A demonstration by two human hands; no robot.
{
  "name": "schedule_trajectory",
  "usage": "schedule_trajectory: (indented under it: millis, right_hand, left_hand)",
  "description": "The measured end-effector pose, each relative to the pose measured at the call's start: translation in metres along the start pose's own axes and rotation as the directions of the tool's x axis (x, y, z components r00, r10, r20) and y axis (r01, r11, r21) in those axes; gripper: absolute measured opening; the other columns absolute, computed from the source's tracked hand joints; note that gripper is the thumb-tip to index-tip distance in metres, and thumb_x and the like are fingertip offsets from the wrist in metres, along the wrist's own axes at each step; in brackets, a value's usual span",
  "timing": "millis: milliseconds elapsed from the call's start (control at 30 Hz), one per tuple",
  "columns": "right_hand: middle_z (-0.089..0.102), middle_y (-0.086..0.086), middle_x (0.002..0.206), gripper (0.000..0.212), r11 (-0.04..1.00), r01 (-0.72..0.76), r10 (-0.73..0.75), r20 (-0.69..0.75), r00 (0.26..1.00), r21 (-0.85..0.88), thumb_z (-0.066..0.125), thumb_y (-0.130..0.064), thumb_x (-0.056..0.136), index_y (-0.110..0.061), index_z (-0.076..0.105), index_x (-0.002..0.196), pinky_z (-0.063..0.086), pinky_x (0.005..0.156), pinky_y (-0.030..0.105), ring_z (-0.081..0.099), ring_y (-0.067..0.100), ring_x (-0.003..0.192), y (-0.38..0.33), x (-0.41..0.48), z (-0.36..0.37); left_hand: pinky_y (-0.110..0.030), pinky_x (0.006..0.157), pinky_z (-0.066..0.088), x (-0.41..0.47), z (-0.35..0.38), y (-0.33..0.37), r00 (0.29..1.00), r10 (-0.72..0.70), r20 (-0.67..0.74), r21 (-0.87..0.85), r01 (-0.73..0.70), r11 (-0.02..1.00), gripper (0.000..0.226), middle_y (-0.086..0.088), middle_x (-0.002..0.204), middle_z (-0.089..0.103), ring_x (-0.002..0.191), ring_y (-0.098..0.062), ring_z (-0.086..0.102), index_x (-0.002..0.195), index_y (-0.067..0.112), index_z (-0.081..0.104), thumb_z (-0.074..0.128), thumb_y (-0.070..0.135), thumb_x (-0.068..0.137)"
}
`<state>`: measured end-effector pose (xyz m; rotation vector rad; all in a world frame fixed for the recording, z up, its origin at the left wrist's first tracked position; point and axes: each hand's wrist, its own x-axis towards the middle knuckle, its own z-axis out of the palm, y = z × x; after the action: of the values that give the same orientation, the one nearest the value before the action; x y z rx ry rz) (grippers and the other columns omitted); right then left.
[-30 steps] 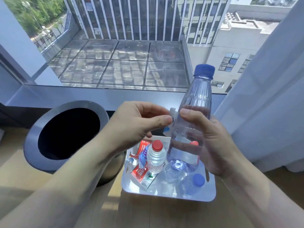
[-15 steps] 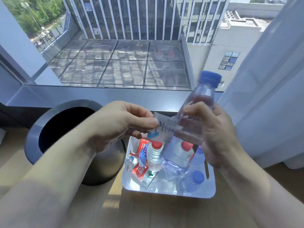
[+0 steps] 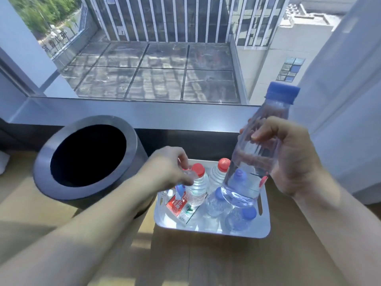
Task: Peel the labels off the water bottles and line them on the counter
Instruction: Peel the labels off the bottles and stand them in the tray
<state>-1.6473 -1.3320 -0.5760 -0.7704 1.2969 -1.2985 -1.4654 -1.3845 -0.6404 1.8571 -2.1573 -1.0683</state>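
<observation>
My right hand [image 3: 292,159] grips a clear, label-free bottle with a blue cap [image 3: 275,108], held tilted above the white tray [image 3: 214,232]. My left hand [image 3: 165,172] is low over the tray's left side, pinching a peeled clear label with a blue patch [image 3: 181,185]. In the tray stand two small red-capped bottles [image 3: 196,185] [image 3: 218,174], and two blue-capped bottles [image 3: 217,201] [image 3: 241,220] lie on their sides. Loose red labels [image 3: 177,205] lie on the tray floor by the left red-capped bottle.
A round grey bin with a dark opening [image 3: 88,157] stands just left of the tray on the wooden surface [image 3: 206,263]. Behind runs a grey window ledge [image 3: 165,114]. A white curtain [image 3: 340,100] hangs at the right.
My left hand pulled the label off the bottle and dropped down over the tray with it. My right hand carried the bare bottle up and to the right.
</observation>
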Motion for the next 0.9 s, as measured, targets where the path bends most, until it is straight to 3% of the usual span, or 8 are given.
schedule_trajectory:
  millis: [133, 200, 300, 433, 500, 600, 733, 900]
  right_hand:
    - [0.055, -0.001, 0.056, 0.014, 1.000, 0.002, -0.001, -0.022, 1.000, 0.020, 0.048, -0.008, 0.048, -0.019, 0.055, 0.046, 0.056, 0.051, 0.032, 0.059, 0.010, 0.055, -0.001, -0.003, 0.000]
    - [0.055, -0.002, 0.053, 0.015, 1.000, 0.004, -0.004, -0.036, 0.999, 0.022, 0.048, -0.008, 0.049, -0.020, 0.056, 0.042, 0.058, 0.055, 0.035, 0.059, 0.008, 0.050, -0.002, -0.002, -0.002]
    - [0.054, -0.003, 0.056, 0.015, 1.000, 0.003, -0.004, -0.021, 1.000, -0.006, 0.050, -0.007, 0.050, -0.021, 0.055, 0.045, 0.059, 0.060, 0.036, 0.057, 0.008, 0.052, -0.001, -0.001, -0.001]
    - [0.057, -0.005, 0.057, 0.014, 0.987, 0.021, -0.014, 0.051, 0.999, -0.158, 0.060, -0.008, 0.052, -0.020, 0.059, 0.059, 0.059, 0.067, 0.039, 0.058, 0.011, 0.059, 0.005, 0.003, 0.003]
    - [0.065, -0.002, 0.064, 0.020, 0.928, 0.060, -0.029, 0.089, 0.996, -0.367, 0.073, -0.009, 0.052, -0.015, 0.064, 0.070, 0.057, 0.077, 0.044, 0.061, 0.013, 0.064, 0.012, 0.003, 0.004]
    - [0.073, 0.003, 0.079, 0.031, 0.776, 0.138, -0.013, 0.202, 0.979, -0.616, 0.081, -0.010, 0.055, -0.013, 0.068, 0.083, 0.054, 0.073, 0.029, 0.062, 0.013, 0.066, 0.023, -0.003, 0.008]
    - [0.067, -0.001, 0.071, 0.032, 0.588, 0.164, 0.091, 0.267, 0.960, -0.792, 0.086, -0.015, 0.053, -0.019, 0.066, 0.078, 0.045, 0.052, 0.023, 0.052, 0.013, 0.059, 0.039, -0.005, 0.010]
    - [0.037, -0.002, 0.054, 0.048, 0.309, 0.195, 0.219, 0.269, 0.938, -0.931, 0.077, -0.014, 0.067, -0.022, 0.030, 0.063, 0.032, 0.032, 0.013, 0.036, 0.008, 0.045, 0.068, -0.003, 0.008]
  left_hand:
    - [-0.025, 0.061, 0.041, 0.003, 0.047, -0.020, 0.985, -0.079, 0.150, 0.348, 0.022, 0.937, 0.016, 0.003, 0.073, 0.058, 0.078, -0.022, 0.057, 0.067, 0.022, 0.056, 0.069, 0.014, 0.073]
    - [-0.026, 0.072, 0.049, 0.001, 0.063, -0.034, 0.966, -0.141, 0.216, 0.413, 0.040, 0.910, 0.017, -0.005, 0.098, 0.068, 0.092, -0.025, 0.062, 0.087, 0.018, 0.070, 0.060, 0.006, 0.081]
    - [-0.030, 0.088, 0.048, -0.002, 0.075, -0.049, 0.948, -0.187, 0.259, 0.566, 0.008, 0.825, 0.043, -0.012, 0.126, 0.059, 0.112, -0.028, 0.058, 0.122, 0.011, 0.061, 0.042, -0.004, 0.085]
    - [-0.030, 0.079, 0.049, 0.006, 0.064, -0.044, 0.953, -0.180, 0.245, 0.689, -0.040, 0.724, 0.038, -0.006, 0.119, 0.062, 0.105, -0.025, 0.060, 0.123, 0.016, 0.057, 0.046, 0.010, 0.087]
    - [-0.030, 0.075, 0.047, 0.011, 0.046, -0.029, 0.973, -0.148, 0.174, 0.643, 0.002, 0.766, 0.033, -0.004, 0.116, 0.065, 0.099, -0.025, 0.060, 0.118, 0.020, 0.060, 0.049, 0.020, 0.088]
    - [-0.032, 0.075, 0.051, 0.012, 0.015, -0.001, 0.978, -0.076, 0.195, 0.346, 0.004, 0.938, 0.031, -0.005, 0.110, 0.069, 0.093, -0.026, 0.065, 0.110, 0.017, 0.066, 0.060, 0.020, 0.080]
    - [-0.027, 0.077, 0.054, -0.018, -0.019, 0.025, 0.951, 0.188, 0.246, -0.038, -0.184, 0.982, 0.072, 0.010, 0.113, 0.063, 0.085, -0.014, 0.066, 0.127, 0.029, 0.049, 0.080, 0.016, 0.063]
    - [-0.032, 0.077, 0.052, -0.033, 0.011, 0.030, 0.866, 0.442, 0.234, 0.139, -0.480, 0.866, 0.080, 0.010, 0.103, 0.067, 0.081, -0.013, 0.060, 0.129, 0.046, 0.040, 0.075, 0.044, 0.057]
